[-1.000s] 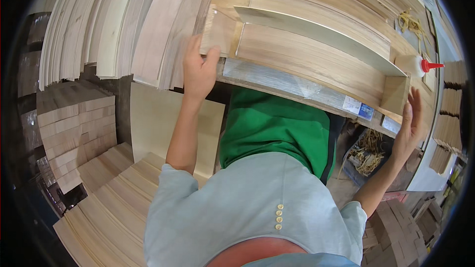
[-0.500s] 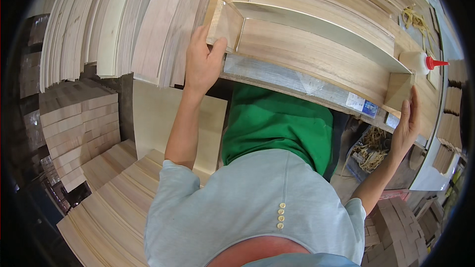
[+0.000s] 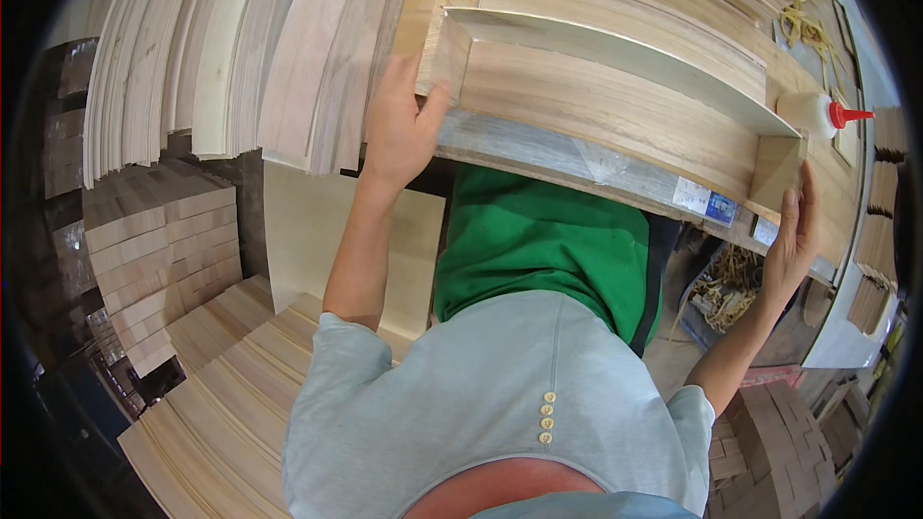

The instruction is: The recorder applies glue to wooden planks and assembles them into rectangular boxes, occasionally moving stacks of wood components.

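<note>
A long, shallow wooden box (image 3: pixel 615 101) lies across the bench in front of me, with an upright board along its far side and its near side open. My left hand (image 3: pixel 404 130) grips the short left end panel (image 3: pixel 445 56), thumb at the near edge and fingers on the outer face. At the other end, my right hand (image 3: pixel 796 231) holds the short right end panel (image 3: pixel 775 173), its fairly straight fingers against the outside and its thumb near the front corner. The far board meets both end panels at the corners.
A white glue bottle with a red nozzle (image 3: pixel 812 115) lies beyond the box's right end. Another flat board (image 3: pixel 625 14) rests behind it. Stacked thin boards (image 3: pixel 231 48) stand at left, with wood blocks (image 3: pixel 163 250) below. Yellowish strips (image 3: pixel 808 29) lie at far right.
The left end panel, which stuck out past the far board's corner, has come nearer and now lines up with it. My left hand shifted slightly right and nearer; my right hand barely moved.
</note>
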Tool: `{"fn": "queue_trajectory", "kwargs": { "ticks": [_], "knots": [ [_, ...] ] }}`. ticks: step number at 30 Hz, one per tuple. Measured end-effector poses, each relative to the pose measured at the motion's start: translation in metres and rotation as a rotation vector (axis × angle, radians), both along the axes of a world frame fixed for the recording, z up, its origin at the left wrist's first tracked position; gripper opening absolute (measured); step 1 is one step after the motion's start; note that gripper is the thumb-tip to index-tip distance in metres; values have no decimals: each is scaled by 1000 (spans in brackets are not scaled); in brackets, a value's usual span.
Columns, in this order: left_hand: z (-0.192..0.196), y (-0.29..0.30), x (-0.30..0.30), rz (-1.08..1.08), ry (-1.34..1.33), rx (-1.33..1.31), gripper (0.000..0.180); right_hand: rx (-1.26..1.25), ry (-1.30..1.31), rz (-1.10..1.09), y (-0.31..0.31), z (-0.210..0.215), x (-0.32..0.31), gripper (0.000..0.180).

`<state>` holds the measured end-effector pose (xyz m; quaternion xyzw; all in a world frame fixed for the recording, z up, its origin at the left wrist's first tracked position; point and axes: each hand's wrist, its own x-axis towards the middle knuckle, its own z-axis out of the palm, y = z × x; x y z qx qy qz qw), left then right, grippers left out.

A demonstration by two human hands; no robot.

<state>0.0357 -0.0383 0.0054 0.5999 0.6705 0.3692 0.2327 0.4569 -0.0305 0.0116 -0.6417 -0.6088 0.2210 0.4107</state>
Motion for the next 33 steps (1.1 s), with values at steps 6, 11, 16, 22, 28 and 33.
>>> {"fn": "queue_trajectory", "kwargs": {
  "ticks": [6, 11, 16, 22, 28, 33],
  "knots": [
    [15, 1, 9, -30, -53, -46, 40, 20, 28, -20, 0, -4, 4, 39],
    [59, 37, -4, -112, -84, 173, 54, 94, 136, -60, -1, 7, 7, 40],
    [61, 151, 36, -592, 408, -217, 70, 184, 160, -175, -10, 16, 15, 36],
    [10, 202, 78, -652, 834, -504, 89, 288, 173, -204, -34, 26, 20, 32],
    [9, 213, 82, -651, 805, -485, 86, 261, 159, -252, -50, 24, 33, 31],
    [33, 212, 66, -682, 501, -505, 60, 287, 185, -212, -55, 27, 26, 30]
  ]
}}
